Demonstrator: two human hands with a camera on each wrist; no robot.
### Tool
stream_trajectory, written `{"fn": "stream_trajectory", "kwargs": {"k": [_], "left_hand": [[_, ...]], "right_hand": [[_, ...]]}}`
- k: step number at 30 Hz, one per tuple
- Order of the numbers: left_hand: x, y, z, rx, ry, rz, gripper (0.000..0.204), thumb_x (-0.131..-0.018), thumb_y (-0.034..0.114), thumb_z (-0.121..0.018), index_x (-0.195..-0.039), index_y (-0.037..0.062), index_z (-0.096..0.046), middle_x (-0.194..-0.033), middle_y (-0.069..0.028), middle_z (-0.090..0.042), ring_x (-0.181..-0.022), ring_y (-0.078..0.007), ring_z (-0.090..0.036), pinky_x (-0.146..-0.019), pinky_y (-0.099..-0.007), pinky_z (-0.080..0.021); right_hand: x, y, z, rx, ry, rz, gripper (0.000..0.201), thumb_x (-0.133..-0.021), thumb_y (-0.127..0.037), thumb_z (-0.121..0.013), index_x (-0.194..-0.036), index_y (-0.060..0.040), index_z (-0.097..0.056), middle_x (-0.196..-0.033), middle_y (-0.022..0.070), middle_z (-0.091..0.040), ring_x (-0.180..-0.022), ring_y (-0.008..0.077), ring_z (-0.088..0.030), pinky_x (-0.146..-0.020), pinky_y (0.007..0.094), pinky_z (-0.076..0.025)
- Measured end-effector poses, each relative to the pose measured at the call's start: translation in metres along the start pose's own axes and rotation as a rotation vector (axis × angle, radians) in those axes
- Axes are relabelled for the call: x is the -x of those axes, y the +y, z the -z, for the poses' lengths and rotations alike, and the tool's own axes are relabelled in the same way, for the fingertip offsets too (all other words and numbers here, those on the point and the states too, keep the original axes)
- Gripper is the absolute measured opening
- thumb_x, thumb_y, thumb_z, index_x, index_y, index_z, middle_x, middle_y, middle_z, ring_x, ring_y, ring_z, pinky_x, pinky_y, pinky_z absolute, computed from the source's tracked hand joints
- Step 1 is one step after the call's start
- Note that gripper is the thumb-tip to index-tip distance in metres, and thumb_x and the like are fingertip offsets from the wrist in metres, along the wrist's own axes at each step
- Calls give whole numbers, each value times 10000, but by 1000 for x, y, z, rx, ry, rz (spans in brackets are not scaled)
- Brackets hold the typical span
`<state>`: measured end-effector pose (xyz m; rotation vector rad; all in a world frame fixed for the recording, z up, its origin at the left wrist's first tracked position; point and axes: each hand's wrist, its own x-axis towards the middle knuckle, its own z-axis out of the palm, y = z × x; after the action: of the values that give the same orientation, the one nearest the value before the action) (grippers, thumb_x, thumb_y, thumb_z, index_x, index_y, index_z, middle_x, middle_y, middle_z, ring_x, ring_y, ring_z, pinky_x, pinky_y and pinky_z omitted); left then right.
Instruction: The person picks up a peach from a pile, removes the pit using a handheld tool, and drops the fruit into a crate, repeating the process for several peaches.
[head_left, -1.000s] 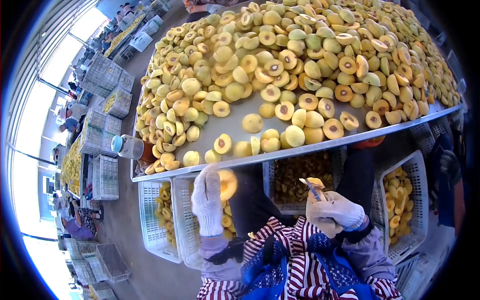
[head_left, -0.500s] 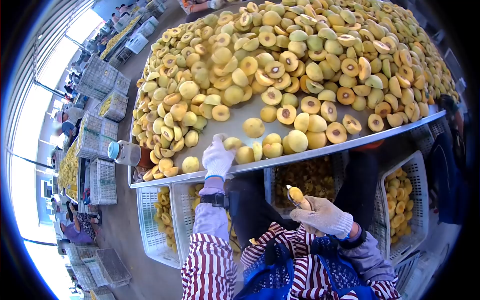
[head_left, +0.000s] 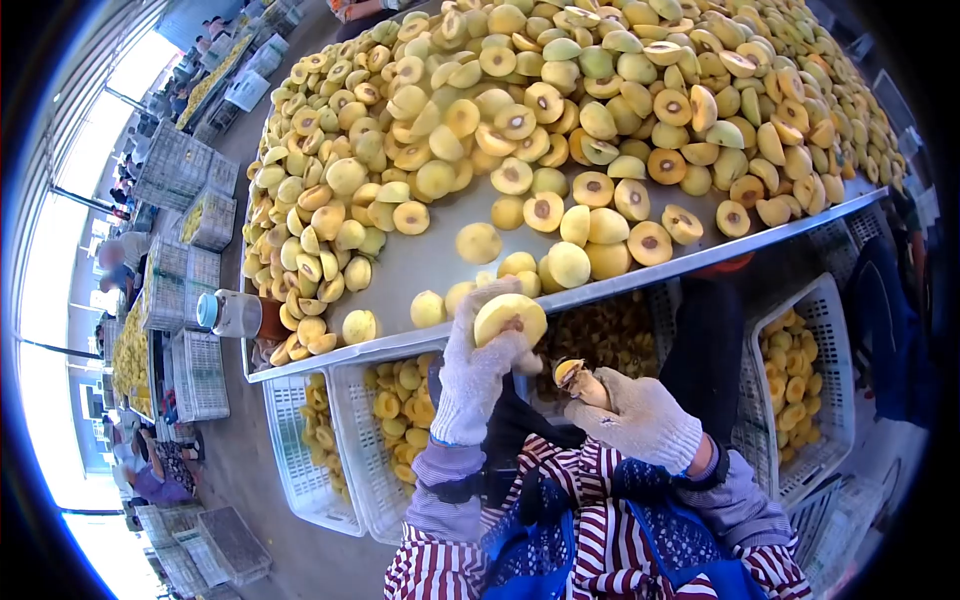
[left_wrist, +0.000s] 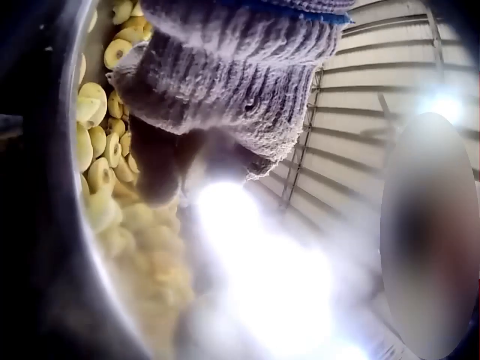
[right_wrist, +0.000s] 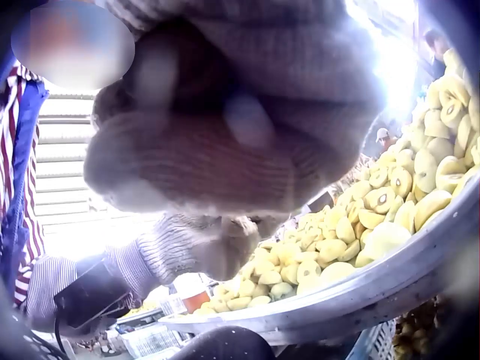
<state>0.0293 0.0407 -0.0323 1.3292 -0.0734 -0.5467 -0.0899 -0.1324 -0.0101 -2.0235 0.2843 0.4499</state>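
Observation:
In the head view my gloved left hand holds a yellow peach half, its cut face and brown pit turned up. Just right of it, my gloved right hand grips a small tool with a curved metal tip, a bit of yellow flesh at that tip. The tool points toward the peach half, with a gap between them. Knitted glove fabric fills the top of the left wrist view, where glare hides the fingertips. In the right wrist view the curled right glove hides the tool.
A metal table heaped with peach halves stands in front, its raised rim nearest me. White baskets of fruit stand below on the left, another basket on the right. A lidded bottle stands at the table's left corner.
The left hand let go of a hollowed half over the left basket, reached to the table's edge, and came back with a pitted-in half toward the right hand. The right hand shifted slightly left.

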Motion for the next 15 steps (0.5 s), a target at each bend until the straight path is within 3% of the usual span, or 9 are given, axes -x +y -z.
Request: {"fn": "stream_trajectory", "kwargs": {"k": [2,4,5,8,9,11,12,13,15], "left_hand": [[4,-4,-10,156,-72,-44,477,-877,126,-665,-1327,51,-527,-1214,-94,-602,-955,-196,-642,-835,-329,-548],[7,-10,-14,235,-101,-85,466,-893,156,-670,-1322,43,-525,-1223,-94,-597,-953,-189,-641,-850,-310,-538],[10,-8,-17,188,-90,-113,493,-873,222,-735,-1297,55,-546,-1206,-90,-619,-972,-182,-646,-881,-301,-520],[24,6,-31,-536,1,-296,520,-830,267,-794,-1259,67,-579,-1161,-68,-648,-1005,-171,-645,-897,-314,-514],[27,12,-35,-962,70,-462,516,-803,267,-822,-1226,72,-601,-1121,-46,-664,-1027,-152,-640,-911,-310,-508],[28,12,-40,-847,102,-347,503,-808,255,-818,-1224,74,-602,-1124,-46,-661,-1030,-156,-638,-914,-306,-504],[27,12,-42,-790,116,-296,496,-810,249,-816,-1223,75,-603,-1125,-46,-660,-1032,-158,-638,-916,-305,-502],[24,8,-36,-465,39,-164,427,-924,314,-700,-1241,49,-591,-1139,-72,-653,-1045,-163,-626,-934,-303,-491],[23,0,-32,-164,-14,-130,432,-992,367,-577,-1256,24,-579,-1152,-90,-645,-1055,-168,-617,-945,-303,-485]], "right_hand": [[2,4,-1,-184,-5,53,405,-894,-473,-629,-922,-71,-584,-752,205,-663,-727,390,-674,-654,451,-524],[3,0,2,-194,-31,42,409,-897,-477,-625,-939,-73,-586,-744,203,-662,-721,395,-671,-646,452,-524],[3,-3,4,-199,-43,37,411,-898,-479,-623,-948,-73,-587,-740,202,-661,-719,398,-670,-642,452,-523],[6,-6,6,100,24,34,420,-897,-481,-622,-990,-73,-593,-746,200,-664,-722,406,-668,-643,452,-524],[6,-5,5,142,26,11,423,-897,-483,-622,-1003,-75,-595,-750,201,-666,-728,407,-668,-646,451,-525],[4,-2,2,227,28,-31,430,-895,-487,-622,-1030,-79,-598,-758,203,-668,-739,409,-668,-653,450,-527],[6,-2,4,135,35,-11,430,-894,-486,-624,-1027,-78,-598,-761,204,-668,-742,409,-668,-652,450,-526],[9,-1,5,42,41,7,430,-893,-485,-627,-1023,-76,-599,-764,205,-668,-744,408,-669,-652,451,-525],[13,1,4,-114,30,37,431,-892,-483,-632,-1019,-72,-599,-775,209,-668,-754,406,-670,-652,451,-523]]}}
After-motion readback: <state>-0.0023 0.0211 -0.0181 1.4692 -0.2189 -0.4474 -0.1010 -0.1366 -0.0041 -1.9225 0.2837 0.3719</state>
